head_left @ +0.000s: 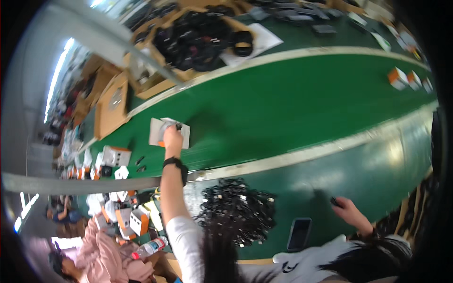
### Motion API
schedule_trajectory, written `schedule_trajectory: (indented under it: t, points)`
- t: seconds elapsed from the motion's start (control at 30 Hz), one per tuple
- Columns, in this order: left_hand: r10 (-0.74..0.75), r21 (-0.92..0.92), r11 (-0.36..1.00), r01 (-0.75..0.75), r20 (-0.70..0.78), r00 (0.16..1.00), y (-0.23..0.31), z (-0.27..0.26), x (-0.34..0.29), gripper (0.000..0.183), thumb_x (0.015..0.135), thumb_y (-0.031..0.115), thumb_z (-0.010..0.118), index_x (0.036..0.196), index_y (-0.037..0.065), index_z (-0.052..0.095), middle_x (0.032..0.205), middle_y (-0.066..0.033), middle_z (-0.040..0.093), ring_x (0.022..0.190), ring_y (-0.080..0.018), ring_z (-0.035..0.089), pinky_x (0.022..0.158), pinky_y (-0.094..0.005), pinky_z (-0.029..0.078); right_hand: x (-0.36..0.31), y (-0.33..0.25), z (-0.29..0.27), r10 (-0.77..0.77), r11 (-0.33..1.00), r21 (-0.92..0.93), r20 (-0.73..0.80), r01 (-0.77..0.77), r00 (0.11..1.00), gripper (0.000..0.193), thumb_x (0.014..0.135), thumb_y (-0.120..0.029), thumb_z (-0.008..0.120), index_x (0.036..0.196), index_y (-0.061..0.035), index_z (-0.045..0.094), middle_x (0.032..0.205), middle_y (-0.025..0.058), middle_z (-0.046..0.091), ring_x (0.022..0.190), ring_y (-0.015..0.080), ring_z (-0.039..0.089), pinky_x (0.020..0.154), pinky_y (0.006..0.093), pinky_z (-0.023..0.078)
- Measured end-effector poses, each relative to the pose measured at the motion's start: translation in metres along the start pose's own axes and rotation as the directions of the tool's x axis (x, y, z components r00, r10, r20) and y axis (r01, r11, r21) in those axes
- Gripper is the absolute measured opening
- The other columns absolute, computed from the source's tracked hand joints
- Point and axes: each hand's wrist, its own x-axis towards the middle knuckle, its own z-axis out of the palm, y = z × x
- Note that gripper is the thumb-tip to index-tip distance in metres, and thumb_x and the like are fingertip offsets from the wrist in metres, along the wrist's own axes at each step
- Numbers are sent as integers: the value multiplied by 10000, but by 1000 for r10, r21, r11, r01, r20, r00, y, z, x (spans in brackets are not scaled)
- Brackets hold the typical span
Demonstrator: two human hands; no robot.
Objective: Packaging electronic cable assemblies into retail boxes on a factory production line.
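Note:
My left hand (172,137), a black band on its wrist, is stretched out over the green belt. Its fingers are closed at a small white-and-orange box (185,137) with its flaps spread; a dark bit shows beside the fingertips, and the grip is partly hidden. Down at the right, my right hand (351,213) is closed around a small black piece (337,202), too small to name exactly. Between my arms a heap of black cables (238,210) lies on the green worktop. A phone (299,234) lies between the heap and my right hand.
A pale rail (264,165) separates worktop and green belt (283,104). Small boxes (398,79) stand far right. Across the belt is a carton of black items (198,37). A grey bar (85,185) crosses at left, near a co-worker in pink (106,257) and a bottle (152,247).

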Motion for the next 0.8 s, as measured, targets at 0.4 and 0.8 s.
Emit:
schedule_trajectory:
  t: [0.4,0.8]
  points:
    - [839,-634,524,-568,269,473,395,-32,-277,202,588,-78,507,768,-2,555,812,-169,548,801,-358,548,703,-417,456,-88,17,-45,-316,701,645,-103,306,943,148,931,-161,430,964,-27,485,898,74,574,796,155,568,694,284,465]
    - [857,-589,491,-642,190,480,480,9,-414,150,622,-63,515,764,-26,547,848,-143,553,862,-309,540,727,-393,472,-117,102,-60,-335,877,193,-412,440,847,210,912,-115,461,1062,24,510,957,51,558,895,128,531,833,266,420]
